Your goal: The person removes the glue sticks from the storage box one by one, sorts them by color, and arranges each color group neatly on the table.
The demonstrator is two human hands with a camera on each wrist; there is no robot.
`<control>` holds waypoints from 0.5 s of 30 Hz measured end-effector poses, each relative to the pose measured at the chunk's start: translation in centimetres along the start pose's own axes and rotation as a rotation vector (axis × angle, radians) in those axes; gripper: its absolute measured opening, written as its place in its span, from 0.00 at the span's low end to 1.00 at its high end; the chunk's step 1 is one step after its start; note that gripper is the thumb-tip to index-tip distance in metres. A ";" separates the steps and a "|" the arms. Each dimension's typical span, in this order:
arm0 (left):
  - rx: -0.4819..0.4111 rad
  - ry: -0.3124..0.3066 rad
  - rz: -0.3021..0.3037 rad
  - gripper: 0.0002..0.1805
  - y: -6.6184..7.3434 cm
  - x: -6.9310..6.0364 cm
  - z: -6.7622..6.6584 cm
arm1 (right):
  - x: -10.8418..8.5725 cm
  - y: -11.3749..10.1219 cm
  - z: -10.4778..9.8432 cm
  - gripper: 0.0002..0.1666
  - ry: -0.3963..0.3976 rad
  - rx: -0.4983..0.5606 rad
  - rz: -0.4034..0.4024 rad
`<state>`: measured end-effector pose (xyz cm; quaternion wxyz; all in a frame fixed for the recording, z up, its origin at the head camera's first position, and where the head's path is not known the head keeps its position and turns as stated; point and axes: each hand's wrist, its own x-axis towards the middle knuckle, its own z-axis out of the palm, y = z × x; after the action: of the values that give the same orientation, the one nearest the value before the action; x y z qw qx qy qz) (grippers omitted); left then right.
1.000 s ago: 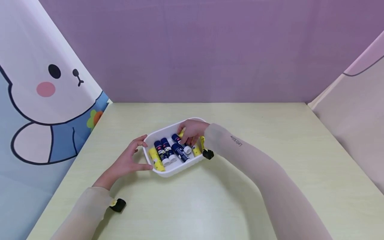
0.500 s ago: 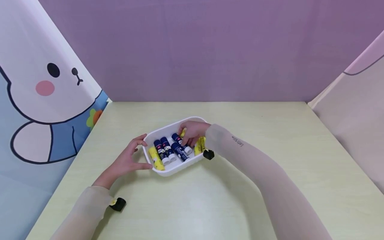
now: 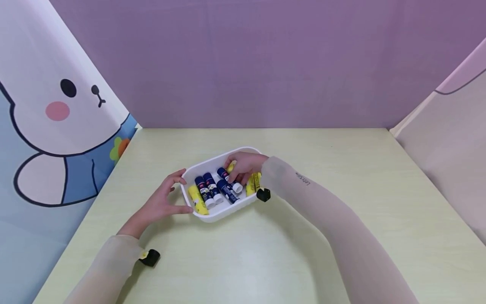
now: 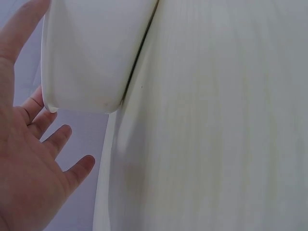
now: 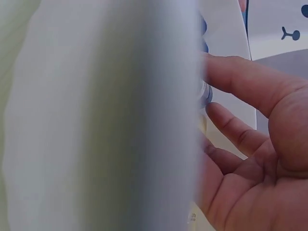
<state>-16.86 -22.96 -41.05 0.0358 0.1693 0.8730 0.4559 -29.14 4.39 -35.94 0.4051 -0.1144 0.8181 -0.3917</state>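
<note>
A white tray (image 3: 224, 214) holds several dark blue sticks with white ends and several yellow ones. My left hand (image 3: 161, 200) is at the tray's left end, its thumb and fingers spread against the rim. The left wrist view has the same hand (image 4: 33, 163) beside the tray wall (image 4: 96, 53). Inside the right part of the tray, my right hand (image 3: 246, 164) pinches a blue stick (image 3: 237, 187) between thumb and fingers. A blurred sleeve covers much of the right wrist view, beside my right hand (image 5: 255, 144); the stick (image 5: 207, 94) is partly hidden there.
The tray rests on a pale wooden table (image 3: 243, 257). A purple backdrop (image 3: 265, 63) stands behind the far edge, and a cloth with a cartoon figure (image 3: 76, 122) hangs at the left. Pale cloth (image 3: 448, 139) hangs at the right.
The blue stick under my right hand and the yellow sticks at the tray's right end have shifted slightly. My left hand stays at the rim.
</note>
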 end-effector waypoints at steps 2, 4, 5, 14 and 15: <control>0.000 0.000 -0.001 0.37 0.0 0.0 0.0 | -0.1 0.0 0.0 0.32 0.001 0.010 -0.006; -0.002 0.001 0.000 0.37 0.0 0.0 0.0 | -0.1 0.0 0.0 0.32 -0.003 0.021 -0.015; -0.004 0.001 -0.002 0.37 0.1 0.0 0.0 | -0.2 0.0 -0.1 0.33 -0.005 0.025 -0.021; -0.009 -0.002 -0.008 0.37 0.2 -0.1 -0.1 | -0.7 -0.1 -0.3 0.36 0.007 0.035 -0.060; -0.009 -0.003 -0.008 0.37 0.2 -0.1 -0.1 | -0.9 -0.2 -0.3 0.36 0.012 0.034 -0.061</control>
<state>-16.72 -22.98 -40.80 0.0398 0.1663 0.8717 0.4593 -28.81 4.90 -35.18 0.3900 -0.1302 0.8098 -0.4186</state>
